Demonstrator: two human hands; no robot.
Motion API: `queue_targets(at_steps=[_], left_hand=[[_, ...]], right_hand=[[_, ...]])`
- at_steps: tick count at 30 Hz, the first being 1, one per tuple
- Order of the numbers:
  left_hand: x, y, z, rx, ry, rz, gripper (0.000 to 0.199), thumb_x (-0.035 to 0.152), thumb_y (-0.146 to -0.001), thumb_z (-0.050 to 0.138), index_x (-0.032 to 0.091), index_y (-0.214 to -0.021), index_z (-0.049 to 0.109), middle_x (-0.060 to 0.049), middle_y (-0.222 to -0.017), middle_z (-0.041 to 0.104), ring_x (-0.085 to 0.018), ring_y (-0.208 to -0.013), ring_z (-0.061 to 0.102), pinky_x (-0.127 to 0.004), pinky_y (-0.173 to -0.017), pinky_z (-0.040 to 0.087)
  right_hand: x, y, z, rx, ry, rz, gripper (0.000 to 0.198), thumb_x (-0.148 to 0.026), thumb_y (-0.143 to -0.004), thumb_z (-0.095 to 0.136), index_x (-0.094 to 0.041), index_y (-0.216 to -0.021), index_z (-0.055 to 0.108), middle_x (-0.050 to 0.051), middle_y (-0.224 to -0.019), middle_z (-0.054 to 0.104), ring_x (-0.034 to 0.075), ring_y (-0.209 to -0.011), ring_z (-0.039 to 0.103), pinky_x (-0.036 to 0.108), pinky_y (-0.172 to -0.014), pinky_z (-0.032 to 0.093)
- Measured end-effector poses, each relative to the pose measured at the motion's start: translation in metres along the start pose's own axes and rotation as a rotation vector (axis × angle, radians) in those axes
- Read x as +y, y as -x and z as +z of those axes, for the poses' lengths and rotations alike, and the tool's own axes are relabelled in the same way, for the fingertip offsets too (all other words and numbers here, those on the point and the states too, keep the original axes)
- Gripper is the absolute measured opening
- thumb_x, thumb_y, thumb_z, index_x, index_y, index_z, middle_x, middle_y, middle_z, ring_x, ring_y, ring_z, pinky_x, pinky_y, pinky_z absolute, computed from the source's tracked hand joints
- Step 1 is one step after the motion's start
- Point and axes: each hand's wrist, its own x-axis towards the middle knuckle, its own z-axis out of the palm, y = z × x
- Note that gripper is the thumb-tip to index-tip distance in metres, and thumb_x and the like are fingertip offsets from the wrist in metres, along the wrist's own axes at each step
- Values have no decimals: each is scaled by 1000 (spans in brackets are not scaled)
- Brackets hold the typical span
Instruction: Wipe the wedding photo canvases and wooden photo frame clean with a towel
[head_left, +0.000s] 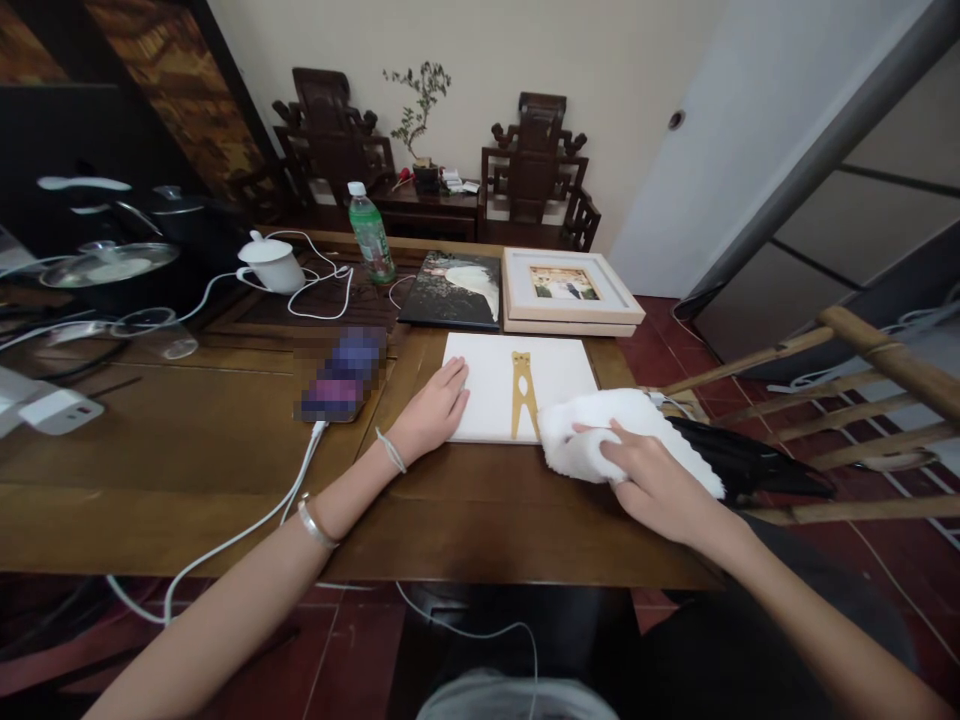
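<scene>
A white canvas panel (487, 385) with a golden long-legged animal figure (522, 385) on it lies flat on the wooden table. My left hand (433, 408) rests on the panel's left edge, fingers stretched out and holding nothing. In my right hand (637, 460) is a fluffy white cloth (637, 420), bunched up under the fingers. The cloth covers the panel's lower right corner and spreads over the table to the right. Whether it presses on the panel's face, I cannot tell.
Behind the panel lie a framed picture (630, 317) and a dark panel with a white bird (427, 300). A green bottle (369, 235), a lidded cup (274, 265) and a phone (341, 375) with white cables stand or lie to the left. A wooden chair (862, 330) is at right.
</scene>
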Motion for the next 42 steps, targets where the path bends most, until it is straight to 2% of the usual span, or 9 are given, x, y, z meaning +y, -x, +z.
queue_targets(at_steps=[3,7,13,17,21,25,32,36,42], left_hand=[[-1,0,0,1,9,-1,49,28,-97,32,3,-137,43,-21,-149,38,-29,-142,31,-47,-119,25],[-2,0,1,8,23,14,48,28,-96,33,7,-139,43,-19,-150,38,-30,-142,31,-50,-118,26],[-1,0,0,0,7,11,50,28,-97,31,1,-137,44,-23,-149,38,-30,-142,31,-47,-119,25],[-3,0,0,3,-3,14,50,30,-97,32,3,-137,43,-21,-149,39,-30,-142,31,-47,-119,26],[-4,1,1,9,5,17,48,30,-97,32,7,-138,43,-18,-150,39,-29,-142,31,-48,-118,27],[-2,0,0,1,-1,14,49,30,-97,32,6,-138,43,-19,-150,39,-29,-142,31,-48,-118,26],[0,-1,0,-6,-4,5,51,28,-96,31,0,-137,43,-23,-149,38,-30,-142,31,-47,-118,25],[-1,0,0,6,12,6,49,28,-96,33,5,-138,43,-20,-149,39,-29,-142,32,-48,-118,26],[-3,0,1,12,5,18,49,29,-97,32,3,-137,44,-21,-149,39,-30,-142,32,-47,-118,26]], right_hand=[[6,-9,-6,-23,47,91,19,-6,-64,39,-24,-68,41,7,-76,63,26,-78,58,37,-80,42],[25,-53,-10,58,17,135,13,-12,-67,39,-24,-64,37,5,-66,55,22,-68,52,32,-66,35],[43,-130,-9,239,-119,293,11,-14,-67,38,-20,-68,47,10,-77,63,25,-74,54,30,-63,34],[31,-156,-3,249,-144,263,18,-14,-68,38,-19,-74,54,10,-84,67,26,-78,57,30,-64,36],[7,-148,10,224,-140,190,20,-12,-69,39,-20,-74,56,10,-82,68,26,-78,58,31,-72,38],[-19,-108,23,161,-71,87,22,-6,-67,39,-20,-75,55,10,-83,69,27,-80,61,38,-89,38],[-59,-44,26,74,-107,-50,33,-4,-66,40,-21,-86,58,13,-124,62,29,-125,49,55,-108,27],[-58,-58,24,73,-53,-25,30,-5,-69,40,-20,-85,60,14,-112,65,29,-107,59,51,-103,33],[-34,-125,15,89,88,131,28,-9,-76,44,-17,-93,64,16,-96,69,29,-86,63,39,-81,41]])
